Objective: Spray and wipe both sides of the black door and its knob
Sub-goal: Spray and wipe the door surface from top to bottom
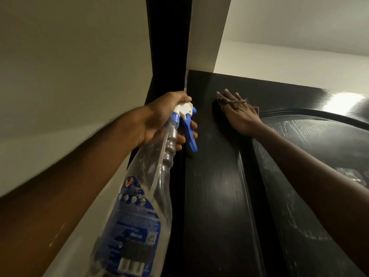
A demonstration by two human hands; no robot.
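On the far left a pale wall point(69, 66) fills the view, plain and dimly lit. Our left hand point(159, 118) reaches up in front of it and grips the neck of the spray bottle point(143, 196), fingers curled round it beneath the white head, with the blue trigger point(190, 134) hanging just beyond the fingertips. The bottle is clear, with a blue label, and slants down towards us, its nozzle close to the door's left edge. Behind the hand the dark door frame point(167, 47) rises straight up, and a white strip of wall runs beside it.

The black door point(215, 186) takes the middle and right of the view, its grained face glossy. Near its top left corner our right hand point(237, 114) lies flat against it, fingers straight and spread, pressing a cloth point(239, 103) to the surface; only a frayed brownish edge shows between and behind the fingers. To the right, the arched raised panel point(319, 146) carries pale wet streaks and a bright glare near the top.

The door's left edge sits tight to the frame, leaving only a narrow gap by the bottle. Its top edge runs just under the white wall, and above that open space rises to the ceiling point(299, 21)
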